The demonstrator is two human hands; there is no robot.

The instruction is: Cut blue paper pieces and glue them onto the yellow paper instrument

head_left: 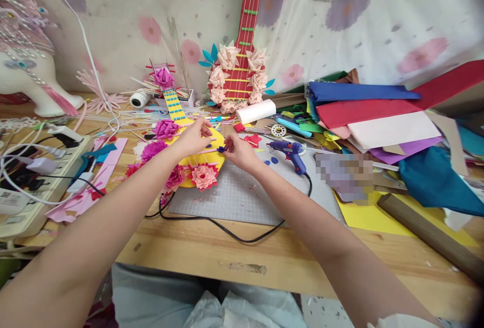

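Observation:
A yellow paper guitar [194,159] with pink and magenta paper flowers lies on a grey cutting mat [242,194]. My left hand [194,136] rests on the guitar's body, fingers pinched near a thin pink stick. My right hand [238,150] pinches a small blue piece [221,150] at the end of that stick, right at the guitar's edge. Both hands meet over the guitar's right side.
A blue glue gun [289,152] lies on the mat right of my hands, its black cord looping toward the table's front edge. A red paper guitar [242,65] leans on the curtain behind. Coloured paper sheets [378,116] pile at right; a power strip [34,181] sits left.

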